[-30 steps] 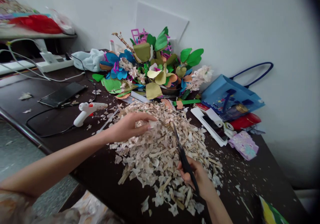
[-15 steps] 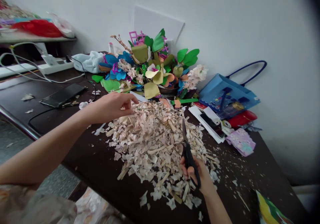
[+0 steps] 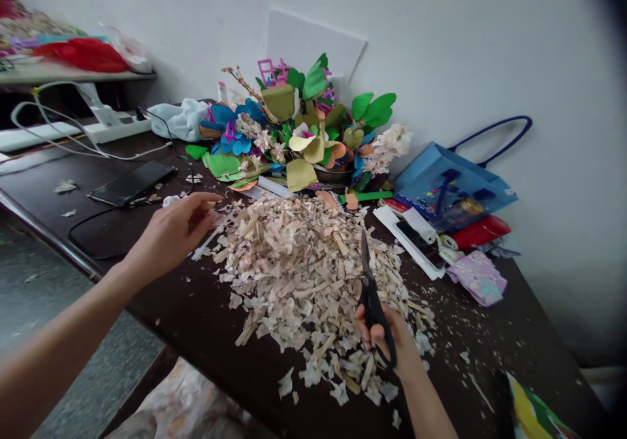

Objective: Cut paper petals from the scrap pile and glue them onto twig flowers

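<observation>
Scissors: A pair of scissors (image 3: 373,305), with smooth black handles and slim, tapering dark blades, is held low in the right hand (image 3: 399,338); the fingers are wrapped around the handle loops, and the tips are pointed away from the wearer, over the right part of the heap.
Left hand: The left hand (image 3: 174,233) is held above the table, left of the heap; its fingers are bent, with thumb and forefinger parted. A white rounded end (image 3: 170,200) is seen just beyond the knuckles, the remainder being hidden; whether it is touched cannot be told.
Heap: A loose heap (image 3: 298,256) of thin, crumpled beige flakes and flat, straw-like strips is spread at the centre, with scraps scattered outward.
Table: The table (image 3: 210,328) is surfaced in dark, faintly glossy brown.
Flower arrangement: Behind the heap, a flower arrangement (image 3: 316,142) is formed of matt, rounded petals in blue, olive and green, with ruffled pale blossoms.
Bag: A blue bag (image 3: 421,178) with a looped navy handle is set near the wall, at right.
Packet: A soft, wrinkled lilac packet (image 3: 477,279) is placed in front of the bag.
Tablet: A flat, black, rectangular device (image 3: 132,183) is laid at left.
</observation>
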A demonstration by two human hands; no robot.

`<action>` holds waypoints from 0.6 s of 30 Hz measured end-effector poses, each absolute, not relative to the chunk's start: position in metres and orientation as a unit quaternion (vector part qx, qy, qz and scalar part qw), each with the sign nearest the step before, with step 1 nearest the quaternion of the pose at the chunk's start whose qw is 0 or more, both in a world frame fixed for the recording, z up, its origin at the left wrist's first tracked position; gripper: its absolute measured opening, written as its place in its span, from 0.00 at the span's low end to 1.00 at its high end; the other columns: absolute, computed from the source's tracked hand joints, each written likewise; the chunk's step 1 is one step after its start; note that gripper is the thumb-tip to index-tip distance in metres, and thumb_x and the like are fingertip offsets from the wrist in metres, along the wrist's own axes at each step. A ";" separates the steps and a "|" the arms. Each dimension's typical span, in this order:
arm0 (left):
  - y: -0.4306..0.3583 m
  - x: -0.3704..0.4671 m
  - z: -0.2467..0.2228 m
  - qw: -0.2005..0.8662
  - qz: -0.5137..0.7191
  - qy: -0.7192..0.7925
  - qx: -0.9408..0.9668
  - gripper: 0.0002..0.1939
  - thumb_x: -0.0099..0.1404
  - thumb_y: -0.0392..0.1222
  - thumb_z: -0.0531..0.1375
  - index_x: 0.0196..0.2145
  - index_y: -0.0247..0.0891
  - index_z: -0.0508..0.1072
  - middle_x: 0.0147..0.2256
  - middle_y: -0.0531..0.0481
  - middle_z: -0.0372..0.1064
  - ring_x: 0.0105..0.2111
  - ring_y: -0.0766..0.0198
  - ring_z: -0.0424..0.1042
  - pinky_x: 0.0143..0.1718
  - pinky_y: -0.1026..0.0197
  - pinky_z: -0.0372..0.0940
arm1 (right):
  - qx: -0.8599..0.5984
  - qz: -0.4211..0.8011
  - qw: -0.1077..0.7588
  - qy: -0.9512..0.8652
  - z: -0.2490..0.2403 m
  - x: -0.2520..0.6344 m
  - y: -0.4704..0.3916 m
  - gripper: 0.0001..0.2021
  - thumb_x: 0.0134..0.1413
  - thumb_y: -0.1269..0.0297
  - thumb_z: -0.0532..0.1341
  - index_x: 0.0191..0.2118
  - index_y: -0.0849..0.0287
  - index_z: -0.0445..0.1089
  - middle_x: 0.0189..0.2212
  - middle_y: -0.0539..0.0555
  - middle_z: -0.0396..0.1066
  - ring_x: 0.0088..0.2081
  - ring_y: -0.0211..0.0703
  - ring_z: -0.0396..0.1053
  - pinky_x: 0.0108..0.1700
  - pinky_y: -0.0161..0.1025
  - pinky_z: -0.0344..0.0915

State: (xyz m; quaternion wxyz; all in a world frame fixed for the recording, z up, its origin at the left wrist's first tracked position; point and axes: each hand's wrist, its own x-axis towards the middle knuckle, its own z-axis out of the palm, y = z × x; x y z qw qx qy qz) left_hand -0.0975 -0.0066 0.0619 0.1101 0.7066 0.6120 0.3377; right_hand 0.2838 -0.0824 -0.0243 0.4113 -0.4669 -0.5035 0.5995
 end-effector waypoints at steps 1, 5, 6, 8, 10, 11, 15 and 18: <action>-0.011 -0.098 0.062 0.035 0.327 0.630 0.703 0.16 0.66 0.42 0.54 0.50 0.36 0.67 0.32 0.50 0.66 0.32 0.64 0.67 0.40 0.62 0.63 | -0.466 0.601 0.411 -0.503 -0.024 0.284 -0.083 0.24 0.39 0.40 0.65 0.33 0.57 0.67 0.18 0.45 0.56 0.19 0.35 0.52 0.20 0.33 0.54; -0.021 -0.097 0.055 -0.044 0.372 0.639 0.672 0.15 0.67 0.42 0.52 0.49 0.36 0.67 0.38 0.48 0.67 0.37 0.63 0.67 0.44 0.62 0.62 | -0.468 0.598 0.405 -0.509 -0.022 0.282 -0.084 0.24 0.40 0.41 0.65 0.33 0.58 0.67 0.19 0.46 0.57 0.19 0.35 0.53 0.21 0.33 0.55; -0.021 -0.095 0.052 0.002 0.396 0.632 0.666 0.14 0.67 0.42 0.53 0.49 0.36 0.67 0.38 0.48 0.67 0.37 0.63 0.68 0.43 0.62 0.63 | -0.470 0.596 0.402 -0.512 -0.022 0.282 -0.085 0.24 0.40 0.41 0.65 0.33 0.58 0.67 0.19 0.46 0.57 0.20 0.35 0.53 0.21 0.33 0.55; -0.020 -0.092 0.045 0.141 0.446 0.599 0.650 0.14 0.66 0.41 0.55 0.48 0.35 0.67 0.39 0.48 0.67 0.36 0.64 0.69 0.41 0.61 0.65 | -0.472 0.595 0.397 -0.516 -0.021 0.280 -0.085 0.24 0.40 0.41 0.65 0.33 0.58 0.67 0.19 0.46 0.57 0.20 0.35 0.53 0.21 0.33 0.55; -0.018 -0.089 0.040 0.262 0.485 0.556 0.621 0.14 0.64 0.41 0.58 0.46 0.35 0.67 0.38 0.48 0.67 0.35 0.65 0.70 0.40 0.61 0.68 | -0.469 0.598 0.396 -0.515 -0.021 0.280 -0.085 0.24 0.40 0.41 0.66 0.33 0.58 0.67 0.19 0.46 0.57 0.20 0.34 0.53 0.21 0.33 0.55; -0.017 -0.087 0.038 0.294 0.501 0.542 0.607 0.14 0.62 0.42 0.59 0.45 0.34 0.68 0.36 0.49 0.67 0.34 0.65 0.70 0.39 0.61 0.69 | -0.468 0.601 0.396 -0.512 -0.021 0.279 -0.086 0.24 0.40 0.41 0.66 0.33 0.58 0.67 0.19 0.46 0.57 0.20 0.34 0.53 0.22 0.32 0.55; -0.016 -0.084 0.038 0.336 0.517 0.534 0.579 0.17 0.57 0.47 0.63 0.41 0.35 0.71 0.31 0.51 0.67 0.30 0.64 0.70 0.37 0.60 0.71 | -0.468 0.610 0.390 -0.507 -0.022 0.279 -0.086 0.24 0.40 0.42 0.66 0.33 0.59 0.68 0.19 0.46 0.58 0.20 0.34 0.54 0.22 0.32 0.54; -0.018 -0.083 0.041 0.370 0.511 0.533 0.564 0.18 0.55 0.48 0.65 0.40 0.36 0.72 0.33 0.50 0.68 0.30 0.64 0.71 0.36 0.61 0.70 | -0.467 0.609 0.386 -0.512 -0.021 0.278 -0.088 0.24 0.40 0.41 0.66 0.34 0.59 0.67 0.19 0.46 0.58 0.20 0.34 0.54 0.23 0.33 0.53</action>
